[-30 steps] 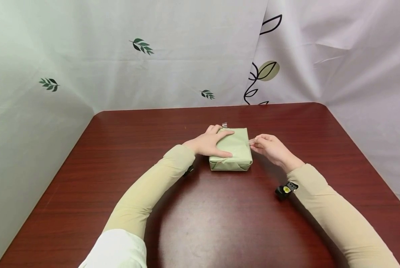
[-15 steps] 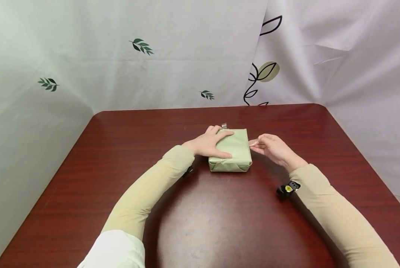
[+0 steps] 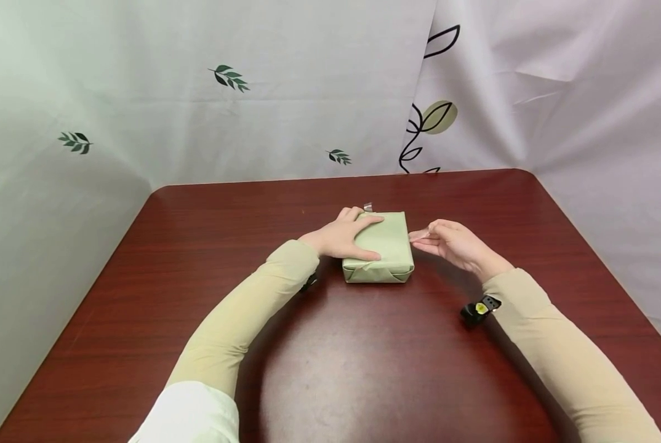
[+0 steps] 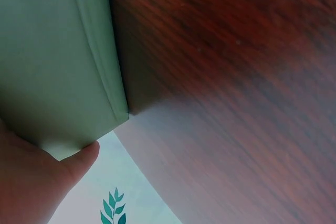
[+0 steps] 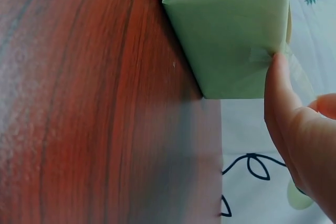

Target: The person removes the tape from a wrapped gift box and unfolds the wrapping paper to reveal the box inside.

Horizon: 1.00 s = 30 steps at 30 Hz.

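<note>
A box wrapped in pale green paper [image 3: 391, 237] lies on the table, folded paper flaps showing on its near end. My left hand [image 3: 338, 237] rests on its left side, thumb and index finger spread across the top. In the left wrist view a fingertip touches the box's edge. At the right side my right hand [image 3: 455, 243] pinches a short strip of clear tape [image 3: 419, 235] between thumb and fingers. The strip's other end meets the box's right side. In the right wrist view one finger of that hand touches the green paper beside the tape [image 5: 300, 74].
A small shiny piece of tape [image 3: 368, 207] stands up at the box's far edge. The dark red wooden table [image 3: 330, 363] spreads around the box. White cloth with leaf prints [image 3: 286, 123] hangs behind the table and along its sides.
My right hand has drawn slightly to the right, away from the box, and more of the tape strip shows. The left hand keeps its place on the box.
</note>
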{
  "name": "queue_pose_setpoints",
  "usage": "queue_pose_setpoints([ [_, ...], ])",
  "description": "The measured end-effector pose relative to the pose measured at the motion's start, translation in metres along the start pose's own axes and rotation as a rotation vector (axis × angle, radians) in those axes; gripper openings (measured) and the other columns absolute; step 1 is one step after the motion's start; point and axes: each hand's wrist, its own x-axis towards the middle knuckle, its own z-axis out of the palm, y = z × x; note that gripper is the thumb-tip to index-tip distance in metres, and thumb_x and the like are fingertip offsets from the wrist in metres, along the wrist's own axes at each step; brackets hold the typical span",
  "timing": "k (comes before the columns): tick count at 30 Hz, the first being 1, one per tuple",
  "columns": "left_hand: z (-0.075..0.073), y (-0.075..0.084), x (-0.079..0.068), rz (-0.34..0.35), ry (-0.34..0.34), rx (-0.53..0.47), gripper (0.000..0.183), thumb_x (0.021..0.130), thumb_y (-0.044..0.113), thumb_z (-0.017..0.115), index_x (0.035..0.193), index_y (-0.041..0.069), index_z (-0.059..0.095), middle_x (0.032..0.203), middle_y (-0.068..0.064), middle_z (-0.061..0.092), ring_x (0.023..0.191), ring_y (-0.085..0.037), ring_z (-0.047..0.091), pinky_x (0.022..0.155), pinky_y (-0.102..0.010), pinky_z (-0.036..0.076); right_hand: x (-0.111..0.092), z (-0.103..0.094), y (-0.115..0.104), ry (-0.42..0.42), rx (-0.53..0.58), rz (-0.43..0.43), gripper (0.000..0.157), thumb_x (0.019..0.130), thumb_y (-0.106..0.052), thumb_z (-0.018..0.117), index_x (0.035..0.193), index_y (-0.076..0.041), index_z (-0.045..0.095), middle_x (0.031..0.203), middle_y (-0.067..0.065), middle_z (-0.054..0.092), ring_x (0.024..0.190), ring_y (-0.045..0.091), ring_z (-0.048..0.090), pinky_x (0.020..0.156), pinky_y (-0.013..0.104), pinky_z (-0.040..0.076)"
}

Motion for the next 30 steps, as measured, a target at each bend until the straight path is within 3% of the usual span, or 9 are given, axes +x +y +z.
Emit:
queue_pose_setpoints([
  [16,-0.001,0.002,0.001,-0.008,-0.006,-0.003,0.083,0.077,0.058,0.068,0.147,0.032,0.03,0.139,-0.003,0.032,0.13,-0.021,0.023,0.105,-0.036,0.034,0.0,-0.007,0.003,0.0,0.096,0.056,0.038,0.094,0.006,0.016,0.078,-0.001,0.05,0.092,0.013,0.071,0.09,0.018,0.069,0.082,0.027,0.054],
  [24,-0.001,0.002,0.0,-0.008,-0.013,-0.012,0.083,0.077,0.059,0.067,0.147,0.033,0.03,0.139,-0.003,0.032,0.13,-0.02,0.023,0.105,-0.035,0.034,-0.002,-0.009,0.005,-0.002,0.009,0.15,0.033,0.096,0.003,0.019,0.079,-0.004,0.046,0.091,0.009,0.068,0.087,0.016,0.068,0.081,0.026,0.054],
  [30,-0.001,0.001,-0.001,-0.005,-0.007,-0.007,0.083,0.077,0.06,0.067,0.147,0.034,0.03,0.139,-0.002,0.033,0.129,-0.02,0.023,0.104,-0.035,0.035,-0.004,-0.011,0.004,0.001,0.01,0.198,0.034,0.098,0.001,0.021,0.079,-0.005,0.048,0.09,0.01,0.067,0.087,0.017,0.067,0.08,0.026,0.054],
])
